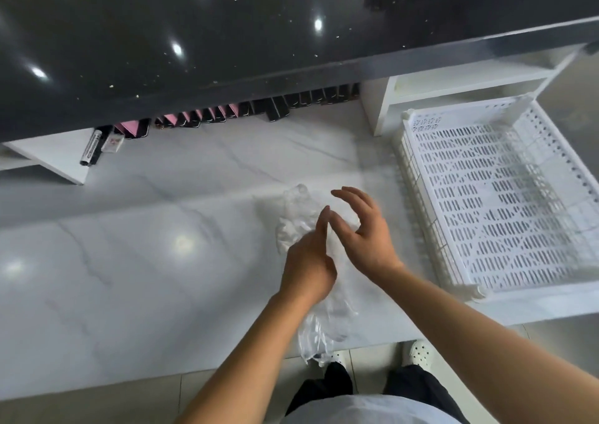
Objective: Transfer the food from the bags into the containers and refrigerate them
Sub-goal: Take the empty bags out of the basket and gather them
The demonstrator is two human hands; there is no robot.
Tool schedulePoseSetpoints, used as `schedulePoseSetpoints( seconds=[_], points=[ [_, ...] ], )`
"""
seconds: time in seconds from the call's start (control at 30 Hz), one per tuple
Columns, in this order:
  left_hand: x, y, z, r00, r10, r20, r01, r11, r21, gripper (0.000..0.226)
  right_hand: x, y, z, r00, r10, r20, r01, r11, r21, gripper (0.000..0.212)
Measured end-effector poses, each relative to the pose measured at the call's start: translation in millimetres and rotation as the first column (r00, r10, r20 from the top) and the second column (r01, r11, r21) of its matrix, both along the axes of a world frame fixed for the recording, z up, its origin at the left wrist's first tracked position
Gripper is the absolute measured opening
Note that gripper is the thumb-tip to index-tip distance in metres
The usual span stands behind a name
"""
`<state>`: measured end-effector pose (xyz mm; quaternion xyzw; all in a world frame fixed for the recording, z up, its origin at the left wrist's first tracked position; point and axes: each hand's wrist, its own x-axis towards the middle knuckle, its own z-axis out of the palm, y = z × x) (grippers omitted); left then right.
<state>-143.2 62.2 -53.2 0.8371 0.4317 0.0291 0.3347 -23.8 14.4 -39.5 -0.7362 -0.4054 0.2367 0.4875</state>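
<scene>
Lying crumpled, the clear bag (292, 226) stretches beneath both hands (308, 261) (366, 235).

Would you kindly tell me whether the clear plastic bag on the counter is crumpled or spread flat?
Crumpled: the clear plastic bag lies bunched in wrinkled folds.

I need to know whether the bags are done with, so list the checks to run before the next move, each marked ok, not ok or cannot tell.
1. The clear plastic bags on the white counter: ok, crumpled beneath both hands, one end overhanging the near edge.
2. Food left in the bags: cannot tell; none shows.
3. Containers in view: not ok, none visible.
4. The right hand free: ok, fingers spread, holding nothing.
5. Grip of the left hand on the bags: cannot tell.
</scene>
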Motion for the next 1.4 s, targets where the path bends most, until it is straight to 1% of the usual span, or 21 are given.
schedulePoseSetpoints(
  seconds=[0.03,0.1,0.17,0.23,0.27,0.33,0.37,0.4,0.47,0.53,0.6,0.63,0.7,0.8,0.87,1.0,1.1,1.17,1.23,1.3,1.4],
  points=[
    [-1.1,-0.4,-4.3,0.997,-0.065,-0.052,0.068,0.996,0.060,0.077,0.4,0.5,7.3,0.999,0.020,0.038,-0.020,1.000,0.003,0.034],
    [-6.4,-3.0,-16.5,0.951,-0.239,-0.198,0.278,0.939,0.204,0.065,1.8,7.7,21.2,0.984,0.105,0.143,-0.104,0.995,-0.014,0.036],
    [-14.7,-5.5,-23.4,0.920,-0.332,-0.209,0.373,0.904,0.207,0.067,2.4,22.1,33.2,0.914,0.284,0.288,-0.257,0.958,-0.131,0.047],
    [-22.5,-8.3,-21.8,0.906,-0.384,-0.179,0.411,0.899,0.149,0.071,1.9,38.1,38.4,0.763,0.502,0.408,-0.372,0.856,-0.358,0.057],
    [-25.7,-9.5,-18.0,0.890,-0.420,-0.178,0.444,0.887,0.127,0.071,1.2,44.0,37.4,0.665,0.594,0.453,-0.384,0.792,-0.476,0.059],
    [-35.7,-10.2,-14.7,0.870,-0.465,-0.164,0.485,0.867,0.117,0.067,0.3,50.3,28.4,0.502,0.717,0.484,-0.335,0.677,-0.655,0.052],
    [-41.3,-10.1,-14.6,0.881,-0.457,-0.125,0.469,0.877,0.106,0.063,1.7,48.8,20.7,0.481,0.739,0.472,-0.297,0.644,-0.705,0.046],
    [-48.5,-9.5,-15.2,0.911,-0.407,-0.065,0.411,0.908,0.082,0.057,3.2,43.7,13.1,0.505,0.732,0.457,-0.264,0.635,-0.726,0.041],
    [-62.6,-10.8,-14.0,0.982,-0.136,0.131,0.142,0.989,-0.032,0.042,6.3,22.4,-4.8,0.622,0.652,0.433,-0.228,0.680,-0.697,0.037],
    [-72.0,-11.8,-15.2,0.950,0.148,0.276,-0.119,0.986,-0.120,0.036,7.2,-7.6,-22.2,0.716,0.543,0.439,-0.210,0.768,-0.606,0.035],
    [-77.4,-8.6,-17.1,0.924,0.268,0.273,-0.256,0.964,-0.078,0.039,2.8,-36.4,-37.2,0.763,0.456,0.459,-0.178,0.830,-0.528,0.038],
    [-77.9,-6.4,-17.6,0.932,0.282,0.226,-0.276,0.959,-0.060,0.043,-0.3,-48.8,-43.5,0.775,0.426,0.467,-0.164,0.849,-0.502,0.040],
    [-75.7,0.1,-13.0,0.971,0.221,0.085,-0.220,0.975,-0.022,0.052,-8.3,-68.6,-51.7,0.797,0.378,0.472,-0.147,0.878,-0.456,0.043],
    [-64.9,5.1,-1.0,0.980,0.017,-0.201,-0.013,1.000,0.019,0.057,-22.3,-93.2,-50.7,0.833,0.331,0.443,-0.119,0.889,-0.442,0.049],
    [-56.4,5.5,4.5,0.953,-0.067,-0.295,0.087,0.995,0.056,0.046,-29.3,-106.9,-44.6,0.836,0.317,0.448,-0.084,0.880,-0.467,0.052],
    [-41.8,-8.6,8.6,0.920,-0.166,-0.355,0.233,0.960,0.156,0.016,-31.8,-131.9,-26.5,0.844,0.287,0.454,-0.009,0.853,-0.521,0.055],
    [-39.7,-29.3,7.4,0.940,-0.168,-0.297,0.228,0.956,0.182,0.009,-29.0,-147.9,-11.2,0.906,0.250,0.341,-0.010,0.818,-0.575,0.060],
    [-37.4,-48.4,7.7,0.982,-0.103,-0.158,0.127,0.981,0.150,0.007,-24.6,-162.6,-1.1,0.955,0.173,0.241,-0.009,0.830,-0.558,0.038],
    [-32.7,-71.6,10.2,1.000,0.006,0.026,-0.006,1.000,0.014,0.009,-19.8,-180.9,5.7,0.995,0.062,0.073,-0.016,0.857,-0.516,0.018],
    [-23.7,-99.3,13.9,0.980,0.099,0.173,-0.071,0.984,-0.162,0.012,-14.9,-203.6,12.3,0.997,-0.010,-0.078,-0.026,0.890,-0.456,0.024],
    [-4.3,-145.9,25.1,0.931,0.161,0.328,-0.024,0.923,-0.383,0.009,-2.2,-244.7,24.9,0.982,-0.042,-0.183,-0.035,0.916,-0.399,0.053]
  ],
)
